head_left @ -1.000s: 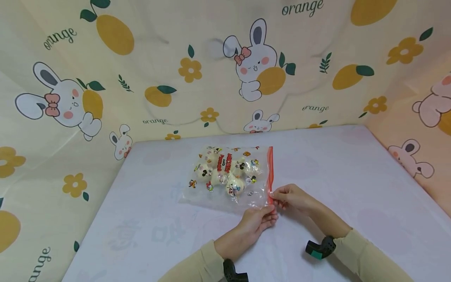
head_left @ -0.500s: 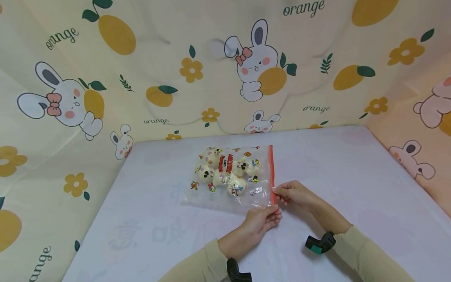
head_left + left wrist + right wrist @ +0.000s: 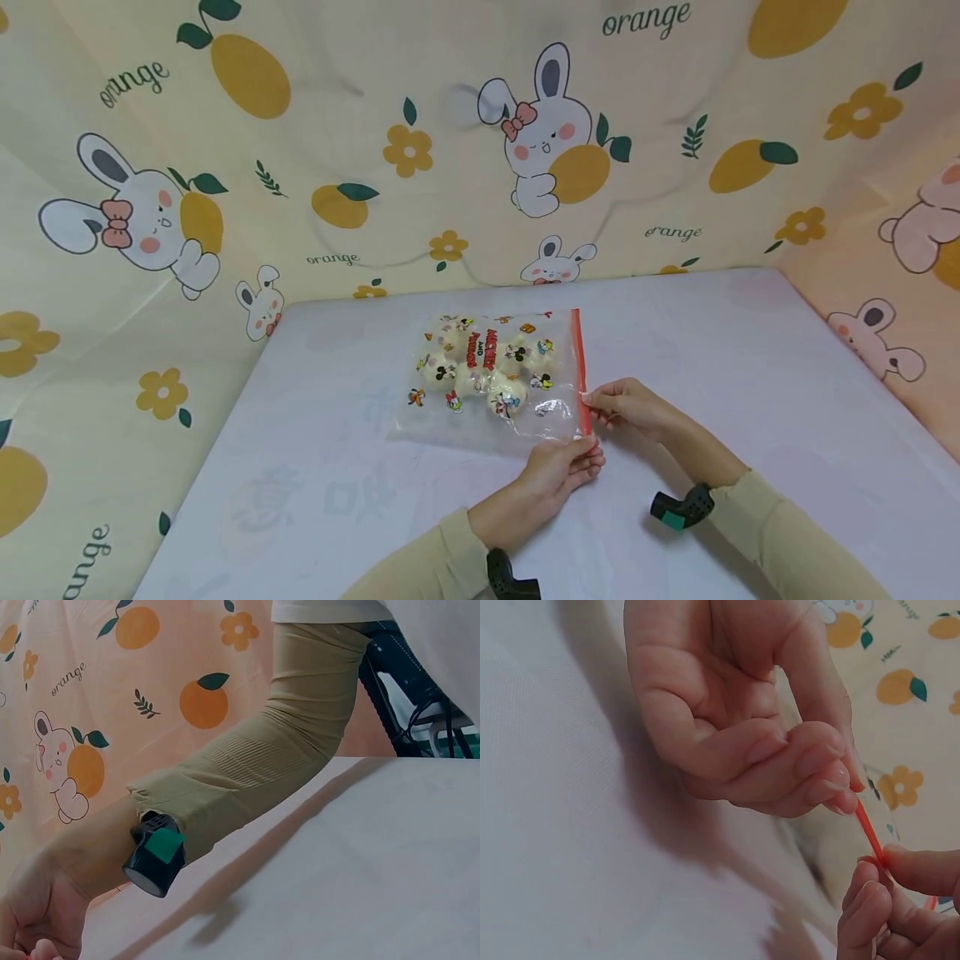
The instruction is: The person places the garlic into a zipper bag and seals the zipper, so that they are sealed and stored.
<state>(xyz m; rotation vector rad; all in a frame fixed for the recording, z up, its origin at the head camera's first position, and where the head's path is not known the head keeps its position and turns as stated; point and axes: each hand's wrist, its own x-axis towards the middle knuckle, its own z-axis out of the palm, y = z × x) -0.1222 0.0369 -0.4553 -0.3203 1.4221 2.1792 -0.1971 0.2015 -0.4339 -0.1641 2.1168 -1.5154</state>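
A clear zip bag (image 3: 480, 419) printed with cartoon figures and red lettering lies flat on the table. Several pale, rounded objects (image 3: 507, 390) show through its plastic; what they are is hard to tell. A red zip strip (image 3: 579, 354) runs down its right edge. My left hand (image 3: 551, 475) pinches the near end of that strip between thumb and fingers. A little farther up the strip, my right hand (image 3: 633, 408) pinches it too. In the right wrist view, a short red length of strip (image 3: 868, 829) spans the gap between both hands' fingertips.
The white table (image 3: 300, 500) reaches back to a cloth backdrop (image 3: 465, 192) printed with rabbits and oranges. Black cameras sit on both wrists, one with a green patch (image 3: 673, 520). A dark chair-like frame (image 3: 384, 690) stands behind the arm in the left wrist view.
The bag has shifted slightly to the right, along with my left hand. My right hand has moved a little farther up the red strip, away from the left hand.
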